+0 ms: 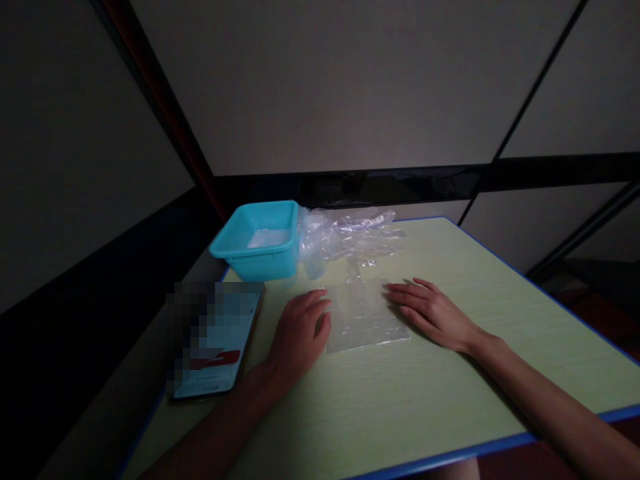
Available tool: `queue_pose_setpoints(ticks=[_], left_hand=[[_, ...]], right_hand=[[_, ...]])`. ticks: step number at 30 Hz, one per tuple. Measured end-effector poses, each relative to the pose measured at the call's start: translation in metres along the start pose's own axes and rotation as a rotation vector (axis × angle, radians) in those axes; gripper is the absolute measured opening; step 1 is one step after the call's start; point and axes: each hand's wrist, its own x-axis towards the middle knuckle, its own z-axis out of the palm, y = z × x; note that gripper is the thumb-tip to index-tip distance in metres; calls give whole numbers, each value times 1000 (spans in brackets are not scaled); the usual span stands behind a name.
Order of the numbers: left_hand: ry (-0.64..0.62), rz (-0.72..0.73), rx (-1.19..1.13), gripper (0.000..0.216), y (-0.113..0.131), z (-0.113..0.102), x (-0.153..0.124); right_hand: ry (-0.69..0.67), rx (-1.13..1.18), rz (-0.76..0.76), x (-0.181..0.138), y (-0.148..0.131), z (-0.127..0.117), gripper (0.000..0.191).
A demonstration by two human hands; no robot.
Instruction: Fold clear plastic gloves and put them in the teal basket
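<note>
A clear plastic bag [367, 317] lies flat on the table between my two hands, its handle strip pointing away from me. My left hand [303, 327] rests at the bag's left edge, fingers loosely curved and apart, with nothing gripped. On the opposite side my right hand [430, 310] lies flat with fingers stretched out, the tips at the bag's right edge. Just beyond the flat bag is a loose pile of crumpled clear plastic bags [350, 233].
A turquoise plastic basket [265, 260] stands at the far left corner with something whitish inside. Left of my left hand lies a tablet or large phone [220, 347], screen lit. The pale green table [350, 407] has a blue edge. A panelled wall [350, 87] rises behind.
</note>
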Motion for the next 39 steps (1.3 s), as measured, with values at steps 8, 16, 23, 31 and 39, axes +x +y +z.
queue_pose_setpoints(ticks=[8,16,23,31,39], left_hand=[[-9,174,-139,18,6,-5,1],[-139,294,-137,15,12,-8,1],[-184,294,-114,16,11,-7,2],[-182,296,-127,16,11,-5,2],[-187,293,-142,15,11,-4,2]], right_hand=[[67,82,-216,-3,-9,-7,20],[43,19,-320,-7,-18,-8,17],[50,-135,-383,-9,-19,-14,20],[-37,-142,-391,-8,-26,-10,19],[-6,-117,-359,-7,-23,-8,27]])
